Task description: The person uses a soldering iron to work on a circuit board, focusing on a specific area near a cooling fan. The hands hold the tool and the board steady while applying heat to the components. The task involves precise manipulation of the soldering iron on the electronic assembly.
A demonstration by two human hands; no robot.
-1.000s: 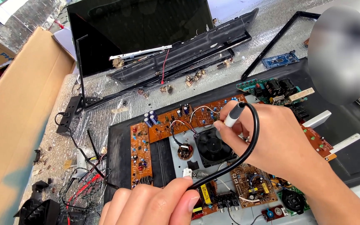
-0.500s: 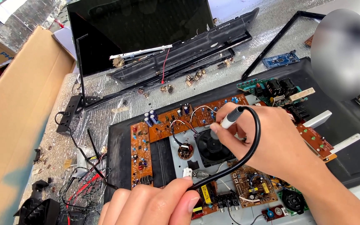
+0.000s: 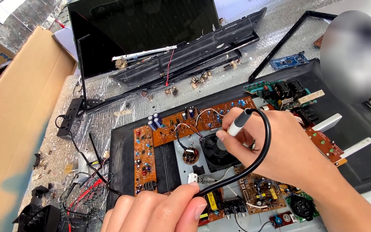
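Silver foil-faced sheeting [image 3: 280,38] covered the work surface, with a cardboard box [image 3: 18,129] along the left edge and a dismantled screen panel [image 3: 142,30] lying at the far side. Nearer the person, an opened chassis [image 3: 121,141] carried orange-brown circuit boards [image 3: 144,157], blue capacitors [image 3: 154,121], a small black fan [image 3: 220,152] and a copper-wound coil [image 3: 190,155].

The right hand [image 3: 280,150] was closed in a pen grip on a slim grey-handled tool [image 3: 239,124], apparently a soldering iron or probe. Its long axis ran from upper right down to lower left, the working end pointing toward the board edge beside the fan; the tip itself was hidden behind the fingers [image 3: 224,136]. A black cable [image 3: 263,150] left the rear of the handle, arched over the back of the right hand and curved down to the left hand [image 3: 159,212].

The left hand lay at the near edge, thumb and forefinger pinched together on the cable's lower run, just beside a small white connector [image 3: 193,177]. The right hand was the nearer to the boards; the left held only the cable, clear of the components
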